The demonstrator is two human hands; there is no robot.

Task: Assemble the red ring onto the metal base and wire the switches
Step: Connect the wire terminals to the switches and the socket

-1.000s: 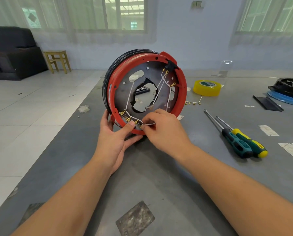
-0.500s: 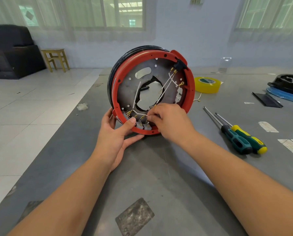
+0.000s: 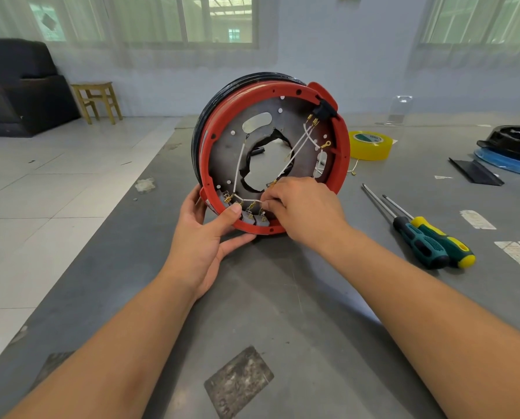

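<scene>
The red ring (image 3: 341, 152) sits around the round metal base (image 3: 228, 152), and the whole assembly stands on edge on the grey table, tilted toward me. White wires (image 3: 239, 167) with brass terminals cross the plate. Small grey switches (image 3: 254, 218) line the ring's bottom inside edge. My left hand (image 3: 205, 237) grips the ring's lower left rim, thumb pressed beside the switches. My right hand (image 3: 304, 210) pinches a white wire end just above the switches. A black switch (image 3: 323, 109) sits at the ring's upper right.
Two screwdrivers (image 3: 428, 240) lie on the table to the right. A yellow tape roll (image 3: 370, 145) is behind the assembly. A black and blue part (image 3: 509, 146) rests at the far right. The table's left edge runs diagonally past the tiled floor.
The assembly has turned slightly to the right and its face shows more fully. My right hand has shifted along the bottom switches, still pinching the wire. My left hand keeps its hold.
</scene>
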